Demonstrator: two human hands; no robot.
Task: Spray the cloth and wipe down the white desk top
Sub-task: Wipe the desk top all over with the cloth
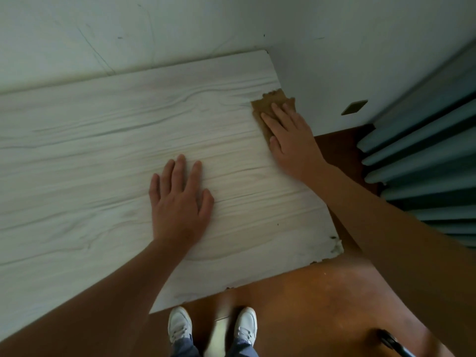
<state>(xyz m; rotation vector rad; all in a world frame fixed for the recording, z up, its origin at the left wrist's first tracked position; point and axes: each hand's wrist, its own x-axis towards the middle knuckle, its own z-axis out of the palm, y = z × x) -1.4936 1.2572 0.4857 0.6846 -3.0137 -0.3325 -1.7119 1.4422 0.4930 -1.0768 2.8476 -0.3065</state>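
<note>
Up against the pale wall (180,27), looking down on a big white counter (90,150) with grey wood lines running across it. Standing on a brown floor (309,305) by the counter's near right corner. Seeing blue-grey curtain folds (425,150) hanging on the right, past the counter's end. Reaching both bare arms out over the counter.

Resting the left grip (180,202) flat on the bare counter top, fingers straight and a little spread, holding nothing. Pressing the right grip (291,140) flat on a brown cloth (273,99), fingers straight and close together, lying on top and not curling round it. Holding the two grips well apart.

Finding the cloth lying at the counter's right edge, near the far corner, partly hiding under the palm, with its ragged far edge peeking out past the fingertips.

Wearing a white left shoe (179,323) and a white right shoe (246,322), toes pointing at the counter's front edge. Spotting a small dark plate (354,107) on the wall, to the right of the cloth. Noticing chipped bits (334,247) at the counter's near right corner. Catching a dark thing (391,343) at the bottom right, too blurry to tell.
</note>
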